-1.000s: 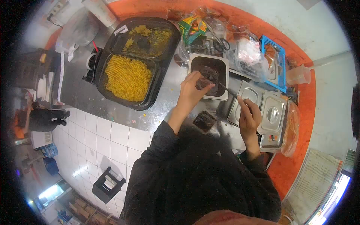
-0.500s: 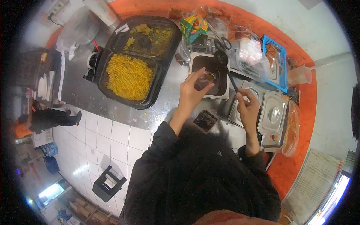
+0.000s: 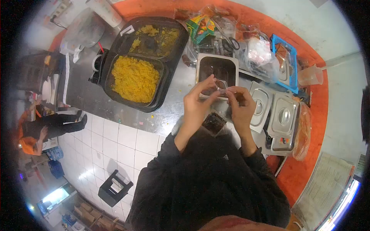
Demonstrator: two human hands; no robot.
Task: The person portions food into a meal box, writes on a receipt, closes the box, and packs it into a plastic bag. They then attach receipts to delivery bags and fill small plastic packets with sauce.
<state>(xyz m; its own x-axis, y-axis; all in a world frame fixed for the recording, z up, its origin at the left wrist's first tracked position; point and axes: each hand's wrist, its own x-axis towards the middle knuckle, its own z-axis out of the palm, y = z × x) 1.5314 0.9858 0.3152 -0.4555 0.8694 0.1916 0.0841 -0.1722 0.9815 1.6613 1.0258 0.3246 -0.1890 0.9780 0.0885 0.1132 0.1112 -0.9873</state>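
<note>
Both my hands meet over the near edge of a rectangular steel pan [image 3: 236,67] with dark brown contents. My left hand [image 3: 197,104] pinches the rim of a small clear plastic bag [image 3: 220,83] between thumb and fingers. From the other side, my right hand [image 3: 242,109] grips the same rim, its fingers bent close together. The bag's mouth stands partly spread between them. Just below the hands, a small clear packet with dark filling [image 3: 214,122] lies on the steel table. No ladle shows in either hand.
Left of the pan sits a black tray [image 3: 169,77] with yellow shredded food [image 3: 135,79]. Steel lids [image 3: 284,115] lie to the right. Behind are scissors [image 3: 231,44], plastic bags and a blue basket [image 3: 296,69]. A black stool [image 3: 115,188] and another person [image 3: 46,127] are at left.
My right hand has let go of the black ladle and moved left to take the bag's rim. The ladle is out of sight. The other person has shifted further into view.
</note>
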